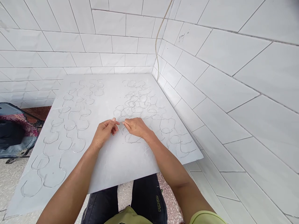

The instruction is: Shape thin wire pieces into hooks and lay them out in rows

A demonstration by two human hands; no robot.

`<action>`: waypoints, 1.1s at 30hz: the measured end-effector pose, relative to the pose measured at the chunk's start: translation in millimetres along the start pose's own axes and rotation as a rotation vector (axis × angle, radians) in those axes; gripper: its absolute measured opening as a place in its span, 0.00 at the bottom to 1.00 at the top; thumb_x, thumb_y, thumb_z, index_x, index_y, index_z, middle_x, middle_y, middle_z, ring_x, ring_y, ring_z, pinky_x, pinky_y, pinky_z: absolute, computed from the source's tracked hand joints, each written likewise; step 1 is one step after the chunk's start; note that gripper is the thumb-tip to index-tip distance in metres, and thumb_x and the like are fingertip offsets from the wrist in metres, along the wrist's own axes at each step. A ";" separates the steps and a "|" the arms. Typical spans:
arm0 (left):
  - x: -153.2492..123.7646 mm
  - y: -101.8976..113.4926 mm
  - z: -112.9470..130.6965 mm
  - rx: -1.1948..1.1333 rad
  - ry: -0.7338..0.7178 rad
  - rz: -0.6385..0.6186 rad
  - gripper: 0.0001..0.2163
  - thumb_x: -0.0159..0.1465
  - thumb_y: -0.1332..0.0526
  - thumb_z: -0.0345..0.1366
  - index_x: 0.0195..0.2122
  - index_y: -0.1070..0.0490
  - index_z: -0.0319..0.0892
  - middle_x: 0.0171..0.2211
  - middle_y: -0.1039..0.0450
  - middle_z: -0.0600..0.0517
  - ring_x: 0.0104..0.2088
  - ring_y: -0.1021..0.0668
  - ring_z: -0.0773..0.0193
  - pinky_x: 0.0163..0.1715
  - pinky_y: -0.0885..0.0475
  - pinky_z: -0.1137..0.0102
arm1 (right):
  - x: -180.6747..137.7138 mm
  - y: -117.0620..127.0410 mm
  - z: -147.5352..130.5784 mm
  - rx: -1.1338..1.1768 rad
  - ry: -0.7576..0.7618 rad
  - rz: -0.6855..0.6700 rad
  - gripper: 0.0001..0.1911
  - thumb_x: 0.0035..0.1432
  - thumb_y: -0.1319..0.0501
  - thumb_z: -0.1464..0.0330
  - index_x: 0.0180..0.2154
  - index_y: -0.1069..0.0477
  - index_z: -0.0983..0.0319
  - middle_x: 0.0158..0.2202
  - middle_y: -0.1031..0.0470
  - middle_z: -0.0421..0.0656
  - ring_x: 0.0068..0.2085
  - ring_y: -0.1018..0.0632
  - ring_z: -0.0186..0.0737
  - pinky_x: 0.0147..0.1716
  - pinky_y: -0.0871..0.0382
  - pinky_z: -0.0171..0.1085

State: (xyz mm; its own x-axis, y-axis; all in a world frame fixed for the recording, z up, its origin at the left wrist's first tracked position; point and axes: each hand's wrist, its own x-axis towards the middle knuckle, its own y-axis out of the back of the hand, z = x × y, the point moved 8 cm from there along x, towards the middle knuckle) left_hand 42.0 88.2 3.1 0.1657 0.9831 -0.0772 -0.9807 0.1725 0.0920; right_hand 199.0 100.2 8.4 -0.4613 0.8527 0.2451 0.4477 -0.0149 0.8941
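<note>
Over the middle of a pale grey board point(121, 161), my left hand point(106, 131) and my right hand point(136, 127) are close together. A short bit of thin wire point(120, 122) spans the small gap between their fingertips. Both hands are closed in a pinch on it. Much of this wire is hidden by the fingers. Beyond and to the right of my right hand lie many bent wire pieces point(140, 101), loosely heaped and overlapping. On the left side of the board, S-shaped wire pieces point(65, 143) are laid out in rough rows.
White tiled walls point(229, 74) meet in a corner behind the board and run along its right side. A pale cable point(156, 43) hangs down that corner. At the left, a folding frame with cloth point(21, 130) stands on the speckled floor point(14, 174).
</note>
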 end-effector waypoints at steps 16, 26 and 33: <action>-21.3 4.6 21.5 0.609 -0.384 0.420 0.18 0.69 0.38 0.50 0.50 0.21 0.43 0.36 0.19 0.51 0.23 0.31 0.68 0.33 0.30 0.67 | 1.3 12.7 10.6 -0.179 -0.220 0.276 0.22 0.76 0.53 0.64 0.26 0.43 0.60 0.18 0.44 0.36 0.22 0.46 0.33 0.24 0.54 0.38; -13.7 10.3 8.3 0.438 -0.283 0.360 0.18 0.70 0.38 0.47 0.56 0.22 0.46 0.49 0.18 0.46 0.26 0.29 0.66 0.35 0.30 0.66 | -1.1 -2.5 -21.2 0.117 -0.085 0.233 0.23 0.76 0.53 0.60 0.26 0.48 0.58 0.19 0.48 0.34 0.22 0.47 0.33 0.23 0.51 0.36; -15.8 2.6 7.6 0.541 -0.367 0.299 0.19 0.74 0.45 0.44 0.57 0.21 0.43 0.39 0.17 0.48 0.32 0.21 0.63 0.38 0.28 0.67 | -1.4 -8.2 -23.4 0.176 -0.055 0.201 0.21 0.76 0.54 0.61 0.27 0.53 0.58 0.20 0.52 0.34 0.23 0.49 0.33 0.23 0.53 0.36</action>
State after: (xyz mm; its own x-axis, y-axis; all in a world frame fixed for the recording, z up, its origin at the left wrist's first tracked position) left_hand 37.7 73.5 12.1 0.0156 0.9335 0.3584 -0.8162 -0.1951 0.5437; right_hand 178.0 86.9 9.6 -0.3096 0.8692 0.3856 0.6543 -0.0995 0.7497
